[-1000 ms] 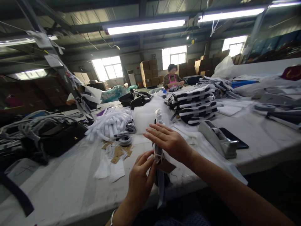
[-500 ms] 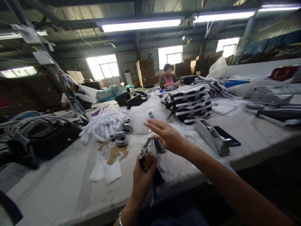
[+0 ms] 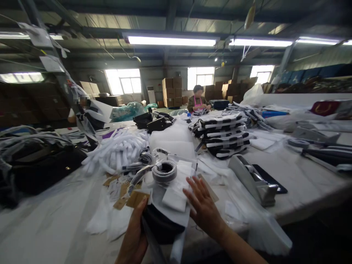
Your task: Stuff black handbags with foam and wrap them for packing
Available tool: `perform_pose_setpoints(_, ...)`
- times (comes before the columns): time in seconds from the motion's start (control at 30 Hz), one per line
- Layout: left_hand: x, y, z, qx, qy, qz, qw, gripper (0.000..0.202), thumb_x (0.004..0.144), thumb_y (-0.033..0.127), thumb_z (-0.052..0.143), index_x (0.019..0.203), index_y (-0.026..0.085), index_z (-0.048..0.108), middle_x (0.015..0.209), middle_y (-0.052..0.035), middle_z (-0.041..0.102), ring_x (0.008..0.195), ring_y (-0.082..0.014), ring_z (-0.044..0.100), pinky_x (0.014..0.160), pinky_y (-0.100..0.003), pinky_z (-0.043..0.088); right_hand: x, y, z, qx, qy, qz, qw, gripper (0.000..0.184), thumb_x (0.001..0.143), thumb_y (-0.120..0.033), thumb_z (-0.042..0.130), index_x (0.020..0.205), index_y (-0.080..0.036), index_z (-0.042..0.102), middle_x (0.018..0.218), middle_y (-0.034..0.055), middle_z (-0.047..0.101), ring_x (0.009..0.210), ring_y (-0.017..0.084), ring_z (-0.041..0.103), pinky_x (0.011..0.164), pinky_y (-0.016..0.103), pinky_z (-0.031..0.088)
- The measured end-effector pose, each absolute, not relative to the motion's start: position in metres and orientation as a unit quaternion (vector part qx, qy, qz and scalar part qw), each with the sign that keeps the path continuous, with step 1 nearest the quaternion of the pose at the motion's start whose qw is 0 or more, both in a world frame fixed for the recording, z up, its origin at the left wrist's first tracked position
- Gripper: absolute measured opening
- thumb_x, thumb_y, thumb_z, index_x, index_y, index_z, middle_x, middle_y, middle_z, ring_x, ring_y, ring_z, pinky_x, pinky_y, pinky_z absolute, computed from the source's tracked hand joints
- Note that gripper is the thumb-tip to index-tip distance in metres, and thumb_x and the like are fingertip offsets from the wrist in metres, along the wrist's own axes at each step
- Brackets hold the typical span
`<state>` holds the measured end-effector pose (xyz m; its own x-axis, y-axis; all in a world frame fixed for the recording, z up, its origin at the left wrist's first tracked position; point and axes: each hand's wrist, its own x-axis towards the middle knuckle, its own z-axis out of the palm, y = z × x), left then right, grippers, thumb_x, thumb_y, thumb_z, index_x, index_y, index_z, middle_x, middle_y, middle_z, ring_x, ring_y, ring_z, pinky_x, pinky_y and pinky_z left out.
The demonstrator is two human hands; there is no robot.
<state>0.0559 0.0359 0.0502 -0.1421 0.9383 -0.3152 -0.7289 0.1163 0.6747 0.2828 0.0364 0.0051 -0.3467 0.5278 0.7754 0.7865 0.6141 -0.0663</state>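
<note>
- Long tube lights (image 3: 172, 40) hang over a workshop with brown cartons (image 3: 172, 91) stacked by the windows; across the white table (image 3: 55, 234), a co-worker in a pink apron (image 3: 198, 102) bends over some work.
- Black bag (image 3: 163, 225), partly covered in pale wrapping, sits at the near edge of the table, between the two hands.
- Left hand (image 3: 134, 229) grasps the bag's left side, its thumb pressed on a tan tag (image 3: 134, 199).
- Right hand (image 3: 205, 209) is unclenched, fingers spread beside the bag's right side; whether the fingertips touch the wrapping, I cannot tell.
- Coiled grey strap (image 3: 165, 171) rests on top of the bag, just behind a folded white sheet (image 3: 174, 200).
- White padded strips (image 3: 118, 150) lie heaped to the left; a grey tape dispenser (image 3: 253, 181) and stacked black-and-white bundles (image 3: 220, 135) stand to the right.
</note>
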Motion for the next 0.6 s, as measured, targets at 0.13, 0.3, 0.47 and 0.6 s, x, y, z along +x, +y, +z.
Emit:
perform_pose_setpoints(0.13,0.063,0.045,0.06,0.121,0.385,0.636,0.658,0.032,0.093,0.012,0.057,0.123,0.018,0.066,0.102,-0.006,0.077,0.091,-0.0211,0.076,0.089,-0.033,0.06,0.287,0.06,0.025,-0.351,-0.798,-0.22,0.438,0.053,0.088,-0.003,0.051,0.137,-0.023,0.048,0.149,0.0114,0.051,0.145,0.03,0.035,0.117,0.061,0.031)
perform_pose_setpoints(0.3,0.081,0.082,0.104,0.12,0.374,0.62,0.679,0.034,0.094,0.018,0.056,0.127,0.022,0.066,0.097,-0.0045,0.078,0.095,-0.0237,0.075,0.089,-0.034,0.06,0.313,0.094,0.076,-0.301,-0.81,-0.258,0.433,0.037,0.095,-0.011,0.051,0.131,-0.021,0.053,0.132,0.01,0.065,0.138,0.023,0.047,0.113,0.047,0.043)
perform_pose_setpoints(0.47,0.128,0.169,0.193,0.219,0.241,0.591,0.738,0.038,0.096,0.037,0.055,0.131,0.024,0.063,0.107,-0.0045,0.077,0.114,-0.0295,0.068,0.097,-0.038,0.057,0.356,0.157,0.168,-0.32,-0.777,-0.349,0.415,0.041,0.095,-0.011,0.051,0.134,-0.026,0.052,0.137,0.0066,0.063,0.137,0.022,0.049,0.113,0.046,0.041)
perform_pose_setpoints(0.6,0.167,0.246,0.238,0.346,0.091,0.538,0.763,0.062,0.097,0.062,0.043,0.142,0.021,0.051,0.13,-0.0113,0.066,0.124,-0.0309,0.06,0.104,-0.047,0.051,0.413,0.233,0.246,-0.379,-0.739,-0.43,0.354,0.053,0.089,-0.006,0.051,0.14,-0.023,0.049,0.144,0.0072,0.056,0.139,0.025,0.045,0.116,0.047,0.035)
